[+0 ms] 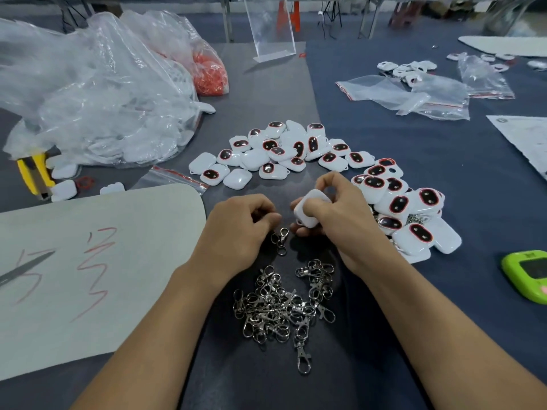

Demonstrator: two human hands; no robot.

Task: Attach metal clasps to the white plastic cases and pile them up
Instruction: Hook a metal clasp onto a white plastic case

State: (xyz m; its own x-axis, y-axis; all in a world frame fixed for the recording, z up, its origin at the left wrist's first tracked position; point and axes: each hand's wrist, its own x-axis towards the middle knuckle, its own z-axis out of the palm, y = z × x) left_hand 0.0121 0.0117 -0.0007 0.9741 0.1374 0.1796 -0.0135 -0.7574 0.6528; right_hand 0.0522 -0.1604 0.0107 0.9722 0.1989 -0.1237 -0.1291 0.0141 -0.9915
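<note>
My right hand [334, 214] gripped one white case [310, 208], fingers curled round it, over the dark mat [260, 84]. Left hand [236, 223] fingers curled, apparently pinching a clasp [281, 238] just beside the case's lower corner; contact blurred. Loose clasps [281, 306] lay between my forearms, with bare mat between them and the hands. Case heap [275, 152] beyond the hands; finished pile [405, 208] just beside the right hand. White board [118, 247] edge near the left wrist.

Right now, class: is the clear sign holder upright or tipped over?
Upright: the clear sign holder stands on its flat base, panel rising.
</note>
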